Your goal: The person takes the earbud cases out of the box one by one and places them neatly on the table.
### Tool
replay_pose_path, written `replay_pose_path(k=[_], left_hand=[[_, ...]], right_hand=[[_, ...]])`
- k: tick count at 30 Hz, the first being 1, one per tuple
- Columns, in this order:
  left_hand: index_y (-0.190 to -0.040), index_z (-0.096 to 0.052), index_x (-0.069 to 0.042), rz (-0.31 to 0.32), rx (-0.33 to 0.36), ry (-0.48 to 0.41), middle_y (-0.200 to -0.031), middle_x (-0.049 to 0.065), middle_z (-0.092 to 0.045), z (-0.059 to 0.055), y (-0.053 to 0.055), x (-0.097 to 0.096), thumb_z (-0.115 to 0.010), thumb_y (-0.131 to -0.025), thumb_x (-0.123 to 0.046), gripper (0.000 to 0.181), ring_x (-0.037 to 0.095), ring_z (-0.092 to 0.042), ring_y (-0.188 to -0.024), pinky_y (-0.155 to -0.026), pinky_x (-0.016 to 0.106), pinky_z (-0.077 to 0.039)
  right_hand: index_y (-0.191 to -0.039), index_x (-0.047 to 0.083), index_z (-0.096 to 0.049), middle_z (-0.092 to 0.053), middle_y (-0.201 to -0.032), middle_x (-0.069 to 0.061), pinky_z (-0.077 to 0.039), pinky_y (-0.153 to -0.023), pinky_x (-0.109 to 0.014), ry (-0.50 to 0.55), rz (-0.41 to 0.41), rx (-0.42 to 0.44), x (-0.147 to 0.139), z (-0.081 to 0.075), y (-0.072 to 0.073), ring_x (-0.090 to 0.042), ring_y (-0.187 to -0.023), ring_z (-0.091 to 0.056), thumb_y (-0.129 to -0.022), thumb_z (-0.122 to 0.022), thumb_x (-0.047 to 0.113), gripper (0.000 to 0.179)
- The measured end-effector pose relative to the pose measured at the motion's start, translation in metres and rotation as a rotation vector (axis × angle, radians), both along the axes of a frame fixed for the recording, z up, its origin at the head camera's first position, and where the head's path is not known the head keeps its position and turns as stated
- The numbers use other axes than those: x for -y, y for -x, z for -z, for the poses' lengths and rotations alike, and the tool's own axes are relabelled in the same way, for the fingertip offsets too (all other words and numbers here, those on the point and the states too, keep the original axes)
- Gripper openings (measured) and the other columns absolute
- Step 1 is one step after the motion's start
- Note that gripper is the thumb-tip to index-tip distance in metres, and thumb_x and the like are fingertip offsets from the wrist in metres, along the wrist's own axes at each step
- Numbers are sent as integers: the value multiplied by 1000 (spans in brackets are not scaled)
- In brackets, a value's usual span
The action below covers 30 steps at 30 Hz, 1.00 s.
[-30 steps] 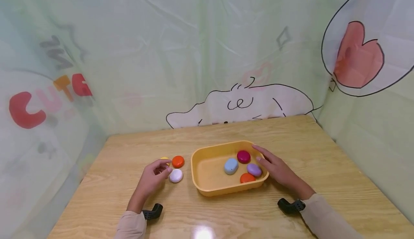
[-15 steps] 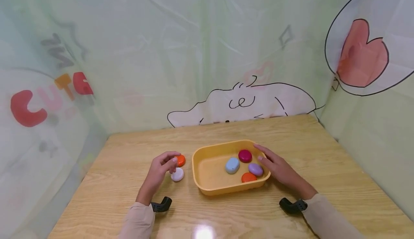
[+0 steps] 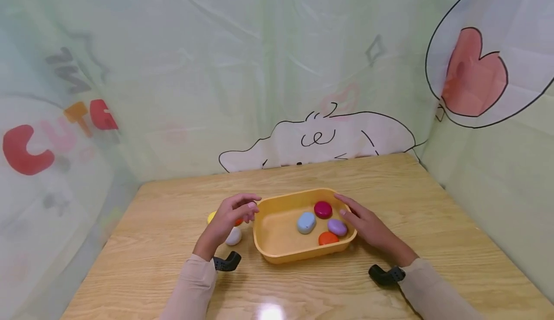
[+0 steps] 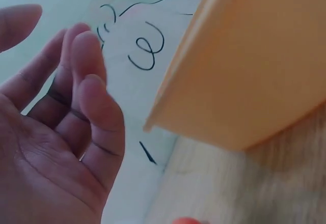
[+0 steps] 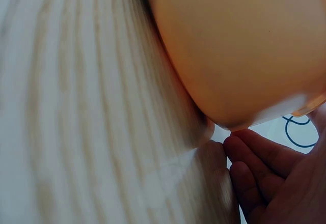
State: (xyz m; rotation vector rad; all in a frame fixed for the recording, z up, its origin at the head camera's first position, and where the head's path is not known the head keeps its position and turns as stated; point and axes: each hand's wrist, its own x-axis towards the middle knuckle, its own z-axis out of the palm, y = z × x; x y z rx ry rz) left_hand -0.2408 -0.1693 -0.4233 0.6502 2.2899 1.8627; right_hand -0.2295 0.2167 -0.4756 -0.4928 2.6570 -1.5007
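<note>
My left hand (image 3: 235, 214) is raised beside the left rim of a yellow-orange plastic tray (image 3: 277, 257). In the left wrist view its fingers (image 4: 97, 102) curve loosely with nothing between them, apart from the tray wall. My right hand (image 3: 368, 224) holds the tray's right end, thumb over the rim and fingers along the outside. Inside the tray lie smooth pebble-like pieces: a light blue one (image 3: 306, 223), a crimson one (image 3: 323, 210), a purple one (image 3: 337, 227) and an orange-red one (image 3: 328, 238).
Left of the tray, partly behind my left hand, sit a yellow piece (image 3: 211, 217), an orange piece (image 3: 238, 222) and a white piece (image 3: 233, 236). The wooden table (image 3: 311, 291) meets a printed curtain (image 3: 190, 94) at its back edge.
My left hand has moved right, from above the loose pieces to the tray's left rim, uncovering part of the yellow piece. My right hand stays at the tray's right end.
</note>
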Motion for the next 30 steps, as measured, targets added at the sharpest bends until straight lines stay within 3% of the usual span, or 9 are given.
replay_pose_path(k=[5,9,14,17,24,30], left_hand=[[-128,-63,0,72,-3,73,-102,16,-67,-8,10,-13,-58,-102,-20,33,25,-62,-82,-73,32,-53],[-127,-64,-5,160,-17,138,-101,9,-69,-17,15,-29,-59,-102,-20,30,28,-64,-84,-76,38,-55],[-128,-63,-6,298,42,179,-106,11,-68,-22,18,-48,-63,-99,-18,32,24,-66,-91,-84,45,-55],[-129,-63,-6,346,73,205,-108,13,-68,-23,20,-58,-65,-98,-14,32,22,-67,-95,-87,43,-55],[-128,-64,-13,385,18,322,-108,-1,-69,-24,28,-81,-69,-96,-22,34,17,-66,-99,-87,31,-54],[-128,-66,-14,381,-9,340,-110,-4,-70,-25,37,-101,-70,-95,-25,35,11,-64,-103,-90,28,-52]], right_hand=[[-157,22,-34,-29,-161,-15,-23,-111,-65,-7,-10,-6,0,-1,2,-44,-147,-23,-108,-45,31,52],[-157,21,-34,-28,-161,-15,-22,-112,-65,-4,-7,-9,-1,-2,4,-43,-147,-22,-107,-46,30,52],[-157,20,-34,-28,-161,-16,-20,-112,-66,3,-17,-8,-2,0,4,-44,-147,-21,-107,-46,28,52],[-157,19,-34,-28,-161,-16,-20,-112,-66,9,-25,-7,-1,2,3,-43,-147,-22,-107,-46,28,52],[-157,19,-34,-28,-161,-15,-21,-112,-65,17,-25,-4,1,3,3,-43,-147,-22,-107,-46,28,52],[-157,20,-34,-26,-162,-15,-20,-112,-66,17,-30,4,-1,1,2,-43,-148,-20,-107,-46,24,52]])
